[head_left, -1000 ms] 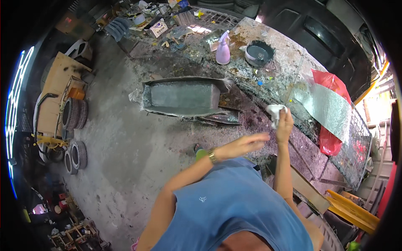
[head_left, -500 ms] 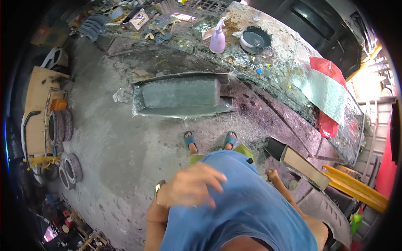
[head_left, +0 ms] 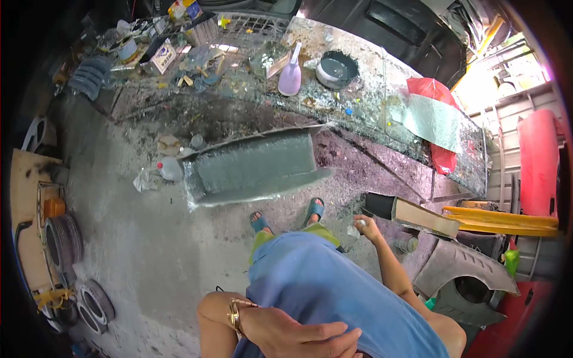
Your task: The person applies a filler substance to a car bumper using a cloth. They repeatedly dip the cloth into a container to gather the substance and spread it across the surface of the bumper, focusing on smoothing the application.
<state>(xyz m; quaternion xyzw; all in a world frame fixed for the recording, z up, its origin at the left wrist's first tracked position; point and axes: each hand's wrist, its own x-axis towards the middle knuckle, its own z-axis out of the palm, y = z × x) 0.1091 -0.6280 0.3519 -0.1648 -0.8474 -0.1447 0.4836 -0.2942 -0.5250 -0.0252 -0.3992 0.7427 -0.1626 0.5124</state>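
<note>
My left hand [head_left: 301, 333], with a gold watch at the wrist, is over the front of my blue shirt. Its fingers are loosely bent and a little apart, with nothing visible in them. Away from my body to the right, my right hand [head_left: 369, 228] is closed on a small whitish piece [head_left: 354, 231]; its kind I cannot make out. On the floor beyond my feet lies a long grey-green trough-shaped moulding [head_left: 253, 164] with rough, frayed edges. A clear plastic jug [head_left: 171, 169] with a red cap stands at its left end.
A stained workbench [head_left: 373, 101] holds a lilac spray bottle [head_left: 290, 80], a dark round pan [head_left: 336, 70] and a translucent sheet [head_left: 427, 121] over red material. Tyres [head_left: 64, 241] line the left. A box-like panel [head_left: 424, 219] and yellow beam [head_left: 501, 221] lie at right.
My left hand has come down and closer to my body. The whitish piece now shows in my right hand. The view has shifted, bringing the jug beside the moulding into sight.
</note>
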